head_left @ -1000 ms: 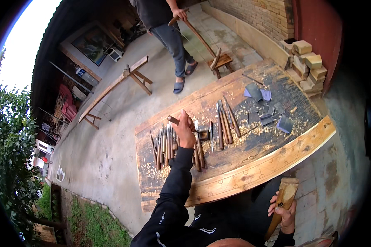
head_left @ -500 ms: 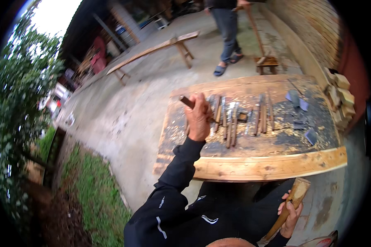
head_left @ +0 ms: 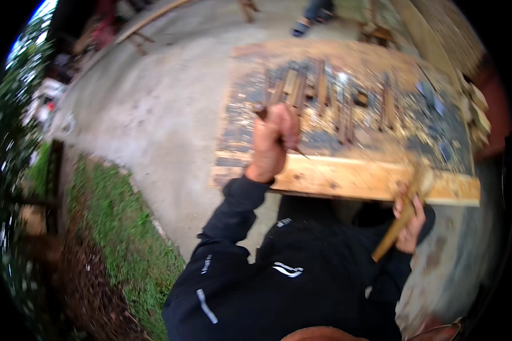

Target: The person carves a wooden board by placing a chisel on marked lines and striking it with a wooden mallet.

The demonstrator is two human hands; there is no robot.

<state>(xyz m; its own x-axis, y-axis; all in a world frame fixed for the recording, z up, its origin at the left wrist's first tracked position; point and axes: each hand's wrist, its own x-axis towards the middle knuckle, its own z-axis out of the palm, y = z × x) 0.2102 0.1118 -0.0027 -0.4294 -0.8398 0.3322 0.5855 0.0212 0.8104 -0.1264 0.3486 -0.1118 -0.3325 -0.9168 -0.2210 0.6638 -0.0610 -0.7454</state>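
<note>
My left hand (head_left: 273,133) is closed around a chisel (head_left: 260,111). Its dark wooden handle sticks out above the fist, and a thin blade tip shows below, over the edge of the pale plank (head_left: 335,176) along the bench's near side. At the plank's right part, my right hand (head_left: 412,221) grips a club-shaped wooden mallet (head_left: 389,236), tilted with its thick end up. Motion blurs that end. Beyond my left hand several wooden-handled chisels (head_left: 321,94) lie side by side among shavings.
The low wooden workbench (head_left: 290,51) is strewn with shavings, with bluish sheets (head_left: 429,96) at its right. Stacked wood blocks (head_left: 475,113) stand beside it. Past the far edge are a small stool (head_left: 376,33) and another person's slippered feet (head_left: 301,28). Grass (head_left: 114,227) lies to the left.
The view has tilted down toward the bench's near edge. My left hand, with the chisel, has come back to the plank. My right hand has raised the mallet to the plank's edge.
</note>
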